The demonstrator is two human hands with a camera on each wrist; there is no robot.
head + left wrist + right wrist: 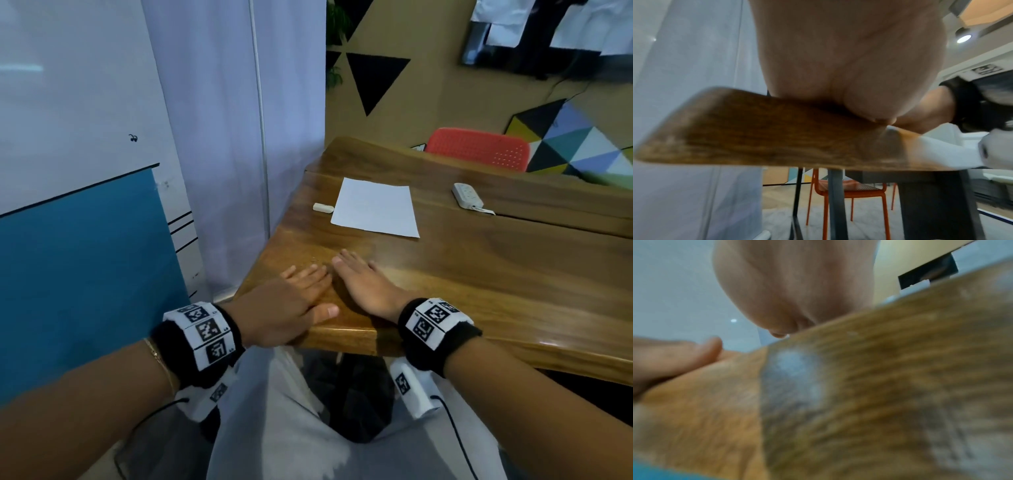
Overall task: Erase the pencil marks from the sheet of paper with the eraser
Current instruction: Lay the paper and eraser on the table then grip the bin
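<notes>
Two hands (329,291) flat, one paper (375,207), one eraser (323,207)

Wooden table (479,274): paper (375,207), eraser (323,207), hands.

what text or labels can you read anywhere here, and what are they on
No readable words or numbers.
Wristbands: black-and-white code squares; the tiny characters beside them are too small to read.
Paper: faint marks, illegible.
Whiteboard: a small black scribble, not legible.
Power strip: no readable label.

One sheet of paper (375,207); one eraser (323,207); one power strip (467,195); one red chair (478,148); two hands.
</notes>
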